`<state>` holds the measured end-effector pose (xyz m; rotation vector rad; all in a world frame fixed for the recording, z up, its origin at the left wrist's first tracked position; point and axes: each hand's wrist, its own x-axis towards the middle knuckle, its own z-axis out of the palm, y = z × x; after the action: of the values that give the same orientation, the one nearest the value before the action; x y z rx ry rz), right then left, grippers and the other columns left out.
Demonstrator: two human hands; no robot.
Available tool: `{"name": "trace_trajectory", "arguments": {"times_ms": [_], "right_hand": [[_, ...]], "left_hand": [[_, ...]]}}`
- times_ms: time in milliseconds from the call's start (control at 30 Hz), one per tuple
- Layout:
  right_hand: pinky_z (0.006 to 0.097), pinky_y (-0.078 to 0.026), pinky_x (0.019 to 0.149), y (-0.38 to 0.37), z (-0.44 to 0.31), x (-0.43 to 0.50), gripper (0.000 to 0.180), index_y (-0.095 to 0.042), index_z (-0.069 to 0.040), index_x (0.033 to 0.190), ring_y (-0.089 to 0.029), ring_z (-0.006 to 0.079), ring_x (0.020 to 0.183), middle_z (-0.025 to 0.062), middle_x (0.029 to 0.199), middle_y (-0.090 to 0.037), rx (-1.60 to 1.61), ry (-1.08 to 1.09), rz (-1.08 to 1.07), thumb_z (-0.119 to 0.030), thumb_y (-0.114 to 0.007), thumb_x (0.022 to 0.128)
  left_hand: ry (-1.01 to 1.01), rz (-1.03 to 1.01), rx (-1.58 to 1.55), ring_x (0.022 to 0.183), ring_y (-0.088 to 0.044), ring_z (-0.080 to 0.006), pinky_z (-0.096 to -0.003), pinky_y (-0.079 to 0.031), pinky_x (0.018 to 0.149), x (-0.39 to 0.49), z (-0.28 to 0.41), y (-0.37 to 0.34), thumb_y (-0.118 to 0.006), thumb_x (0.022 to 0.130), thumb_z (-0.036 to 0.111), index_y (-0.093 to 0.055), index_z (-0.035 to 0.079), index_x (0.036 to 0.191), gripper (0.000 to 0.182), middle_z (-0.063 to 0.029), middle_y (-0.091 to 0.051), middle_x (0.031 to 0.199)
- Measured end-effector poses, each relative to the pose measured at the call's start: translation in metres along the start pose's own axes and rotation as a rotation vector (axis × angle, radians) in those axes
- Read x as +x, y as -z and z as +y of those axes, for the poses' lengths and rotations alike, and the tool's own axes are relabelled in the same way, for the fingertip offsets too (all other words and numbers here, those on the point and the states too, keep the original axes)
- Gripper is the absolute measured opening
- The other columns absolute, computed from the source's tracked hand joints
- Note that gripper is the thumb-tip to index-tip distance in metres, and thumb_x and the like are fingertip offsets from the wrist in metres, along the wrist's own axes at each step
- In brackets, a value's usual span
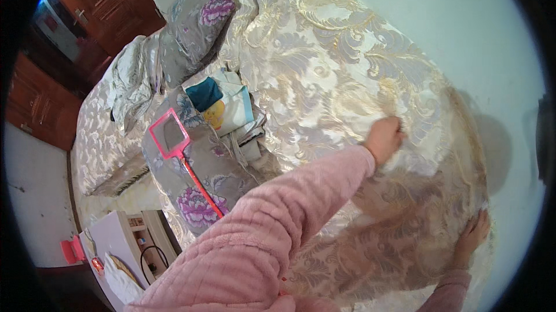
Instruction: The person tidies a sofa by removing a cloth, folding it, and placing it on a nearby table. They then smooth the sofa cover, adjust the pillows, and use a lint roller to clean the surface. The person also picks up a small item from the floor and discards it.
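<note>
My left hand (384,140) is curled into a fist on the shiny cream, gold and grey leaf-patterned bedspread (321,68). Its fingertips are hidden and somewhat blurred, with the cloth bunched and blurred around them; the hand appears to grip the cloth. A pink fleecy sleeve (278,220) covers that arm, which reaches in from the lower left. At the lower right, my right hand (473,234) rests on the bedspread's edge beside the wall, its fingers stretched out and nothing visible in it.
Left of my arm lie a grey floral pillow (200,173), a pink square-headed swatter (177,149) and folded clothes (230,103). Another grey pillow (191,29) sits farther back. A pale wall (486,51) borders the right side; a cabinet (117,251) stands lower left.
</note>
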<state>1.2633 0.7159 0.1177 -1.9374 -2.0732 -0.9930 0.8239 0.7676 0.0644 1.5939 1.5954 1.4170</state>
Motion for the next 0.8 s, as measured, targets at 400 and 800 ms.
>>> {"name": "trace_trajectory", "arguments": {"times_ms": [400, 800], "right_hand": [[0.0451, -0.027, 0.103, 0.018, -0.011, -0.002, 0.03, -0.055, -0.005, 0.117, -0.041, 0.0325, 0.122, 0.013, 0.127, -0.049, 0.253, -0.014, 0.052, -0.015, -0.047, 0.09], [0.0472, -0.031, 0.099, 0.031, -0.01, -0.004, 0.027, -0.058, -0.005, 0.109, -0.044, 0.0336, 0.117, 0.0127, 0.123, -0.052, 0.342, -0.038, 0.108, -0.016, -0.05, 0.086]], "left_hand": [[-0.352, 0.245, -0.004, 0.093, -0.049, -0.0309, -0.0392, -0.039, 0.082, 0.014, 0.063, 0.019, -0.066, 0.079, 0.02, -0.055, 0.004, 0.099, 0.028, -0.014, -0.052, 0.095], [-0.616, -0.333, 0.384, 0.084, -0.057, -0.0326, -0.0415, -0.045, 0.077, 0.082, 0.08, -0.006, -0.068, 0.071, 0.01, -0.057, 0.003, 0.078, 0.015, -0.015, -0.06, 0.081]]}}
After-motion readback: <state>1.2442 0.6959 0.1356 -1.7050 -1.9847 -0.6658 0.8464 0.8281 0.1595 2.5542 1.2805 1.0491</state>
